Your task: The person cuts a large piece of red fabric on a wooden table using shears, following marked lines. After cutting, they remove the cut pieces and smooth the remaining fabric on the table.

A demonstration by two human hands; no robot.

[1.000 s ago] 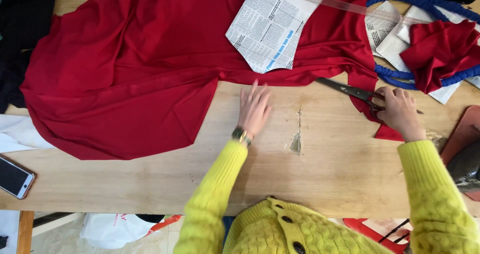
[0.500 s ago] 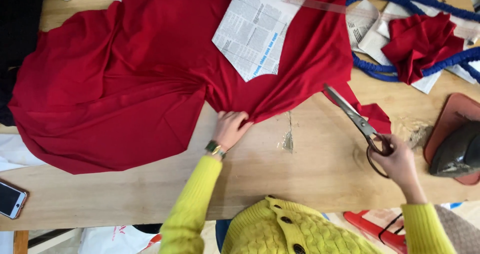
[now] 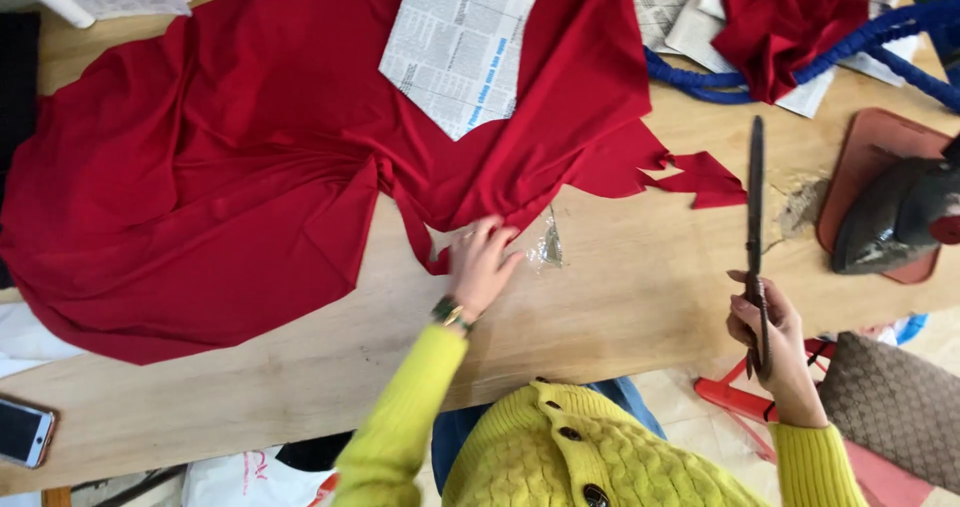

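Observation:
A large red cloth [image 3: 230, 167] is spread over the wooden table [image 3: 620, 287], with a newspaper pattern piece [image 3: 455, 47] lying on it. My left hand [image 3: 480, 267] grips the cloth's near edge, where the cloth is bunched into folds. My right hand [image 3: 775, 337] holds a pair of dark scissors [image 3: 756, 207] upright, blades shut and pointing away from me, off the cloth. A small cut scrap of red cloth [image 3: 700, 179] lies just right of the main piece.
An iron [image 3: 895, 212] rests on a reddish tray [image 3: 865, 157] at the right. More red cloth [image 3: 780, 22], blue cord [image 3: 760, 82] and newspaper lie at the back right. A phone [image 3: 22, 432] sits at the near left edge. A bit of clear plastic [image 3: 547, 249] lies by my left hand.
My left hand has pulled the cloth's edge toward me. My right hand has drawn the scissors away from the cloth and stood them upright.

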